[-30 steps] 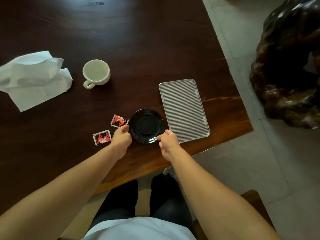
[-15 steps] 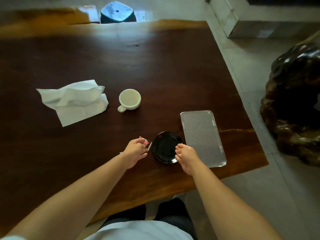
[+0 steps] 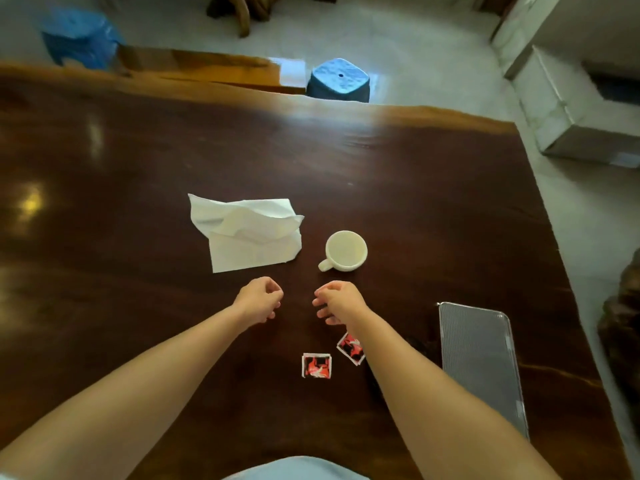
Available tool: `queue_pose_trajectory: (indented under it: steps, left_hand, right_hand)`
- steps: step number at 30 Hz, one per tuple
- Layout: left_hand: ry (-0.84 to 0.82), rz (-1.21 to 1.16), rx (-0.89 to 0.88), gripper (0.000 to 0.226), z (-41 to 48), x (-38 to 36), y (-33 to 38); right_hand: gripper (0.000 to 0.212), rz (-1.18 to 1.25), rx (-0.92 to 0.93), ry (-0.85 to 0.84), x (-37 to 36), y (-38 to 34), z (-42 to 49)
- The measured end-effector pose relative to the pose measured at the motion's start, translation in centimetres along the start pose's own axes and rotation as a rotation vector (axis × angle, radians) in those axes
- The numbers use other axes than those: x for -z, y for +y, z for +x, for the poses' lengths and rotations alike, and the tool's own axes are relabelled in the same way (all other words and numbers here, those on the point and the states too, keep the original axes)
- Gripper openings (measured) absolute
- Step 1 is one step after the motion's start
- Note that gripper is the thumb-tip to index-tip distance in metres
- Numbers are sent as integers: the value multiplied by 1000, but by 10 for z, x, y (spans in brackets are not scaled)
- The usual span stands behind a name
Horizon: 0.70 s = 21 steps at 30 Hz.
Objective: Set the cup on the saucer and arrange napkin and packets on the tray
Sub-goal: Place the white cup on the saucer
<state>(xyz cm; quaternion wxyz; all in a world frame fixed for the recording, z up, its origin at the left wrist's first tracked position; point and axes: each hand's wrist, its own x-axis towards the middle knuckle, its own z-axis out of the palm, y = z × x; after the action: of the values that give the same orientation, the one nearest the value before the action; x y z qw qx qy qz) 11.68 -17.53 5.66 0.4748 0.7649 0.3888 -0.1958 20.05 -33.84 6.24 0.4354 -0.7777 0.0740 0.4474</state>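
Observation:
A white cup (image 3: 346, 251) stands upright on the dark wooden table (image 3: 381, 174), handle toward me and to the left. Left of it lies a crumpled white napkin (image 3: 249, 233). My left hand (image 3: 258, 299) hovers just below the napkin, fingers loosely curled and empty. My right hand (image 3: 337, 301) hovers just below the cup, fingers apart and empty. Two red-and-black packets lie nearer me: one packet (image 3: 317, 366) flat between my arms, the other packet (image 3: 350, 348) partly under my right forearm. The ribbed metal tray (image 3: 481, 368) sits at the right. My right forearm hides the black saucer.
The table's right edge runs close beside the tray, with tiled floor beyond. A blue stool (image 3: 337, 81) stands behind the far edge, and another blue stool (image 3: 79, 36) at the far left. A dark carved wooden piece (image 3: 623, 323) stands at the right.
Both hands have let go of the black saucer and moved forward toward the cup and napkin. The view has tilted up, showing more of the far table.

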Motion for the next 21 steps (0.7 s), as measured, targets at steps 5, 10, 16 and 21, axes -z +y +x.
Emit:
queue_pose_trajectory:
  steps: [5, 10, 16, 21]
  left_hand:
    - [17, -5, 29, 13, 28, 22, -11]
    - [-7, -32, 70, 13, 59, 21, -16]
    - [-69, -95, 97, 13, 89, -3, 0]
    - [-116, -116, 18, 17, 108, -27, 24]
  right_hand:
    - [13, -71, -27, -11, -28, -28, 38]
    - [16, -97, -93, 43, -36, -33, 66]
    - [16, -68, -210, 63, -12, -10, 85]
    - [16, 39, -308, 118, 15, 9, 97]
